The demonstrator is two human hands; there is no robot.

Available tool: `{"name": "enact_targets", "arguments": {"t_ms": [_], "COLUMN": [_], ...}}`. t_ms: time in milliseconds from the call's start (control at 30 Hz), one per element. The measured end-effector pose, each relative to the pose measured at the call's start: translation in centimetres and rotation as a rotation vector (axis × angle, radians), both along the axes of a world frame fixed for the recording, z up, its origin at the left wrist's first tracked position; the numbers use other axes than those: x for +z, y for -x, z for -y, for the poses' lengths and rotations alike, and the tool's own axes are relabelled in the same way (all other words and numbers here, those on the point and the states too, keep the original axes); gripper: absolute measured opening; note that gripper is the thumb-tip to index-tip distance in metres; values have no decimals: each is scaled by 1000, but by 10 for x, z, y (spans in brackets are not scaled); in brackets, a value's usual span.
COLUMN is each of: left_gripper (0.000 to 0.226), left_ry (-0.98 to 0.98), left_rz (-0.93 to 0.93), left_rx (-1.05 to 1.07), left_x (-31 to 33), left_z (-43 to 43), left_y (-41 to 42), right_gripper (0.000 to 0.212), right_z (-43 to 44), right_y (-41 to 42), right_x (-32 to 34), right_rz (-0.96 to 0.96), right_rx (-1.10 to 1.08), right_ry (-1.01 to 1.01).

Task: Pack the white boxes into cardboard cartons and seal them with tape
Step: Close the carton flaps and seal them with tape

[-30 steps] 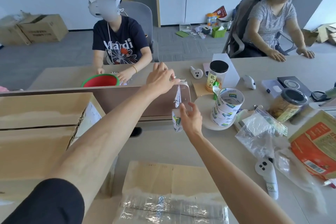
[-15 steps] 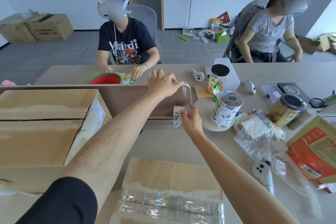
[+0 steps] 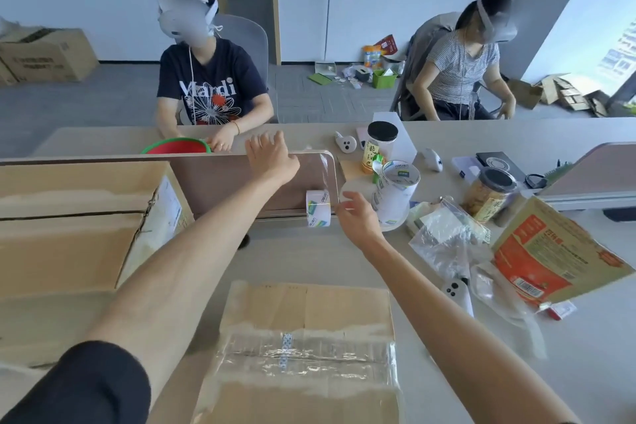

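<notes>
Tape roll (image 3: 318,208) is on edge, core axis left-right.

Your left hand (image 3: 272,158) rests with relaxed fingers on the top edge of the brown divider panel (image 3: 213,182). A clear tape strip (image 3: 324,170) runs from that edge down to the tape roll (image 3: 318,208). Your right hand (image 3: 358,218) is just beside the roll, fingers loosely spread. A taped carton (image 3: 306,306) lies nearest you.
</notes>
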State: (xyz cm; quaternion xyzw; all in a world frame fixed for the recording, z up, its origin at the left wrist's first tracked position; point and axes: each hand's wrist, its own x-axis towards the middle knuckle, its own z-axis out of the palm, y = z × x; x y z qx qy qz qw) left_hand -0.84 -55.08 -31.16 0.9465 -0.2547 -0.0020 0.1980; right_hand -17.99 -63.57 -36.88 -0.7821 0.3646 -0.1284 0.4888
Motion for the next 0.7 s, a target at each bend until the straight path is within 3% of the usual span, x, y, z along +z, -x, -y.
{"name": "enact_targets", "arguments": {"t_ms": [100, 167, 300, 400, 700], "left_gripper": [47, 42, 37, 36, 42], "left_ry": [347, 460, 402, 295, 256], "left_rz": [-124, -228, -268, -238, -223], "left_rx": [-194, -263, -309, -306, -386], "left_x": [-13, -28, -70, -99, -149], "left_z": [-47, -87, -153, -193, -260], "left_y": [46, 83, 133, 153, 176], "right_gripper": [32, 27, 23, 19, 18], "right_z": [-14, -24, -45, -63, -100], "right_y": [9, 21, 51, 76, 150], "right_x": [0, -4, -13, -18, -52], "right_rz": [53, 104, 161, 165, 88], "right_rx": [46, 88, 114, 57, -100], "right_ry": [96, 165, 294, 237, 190]}}
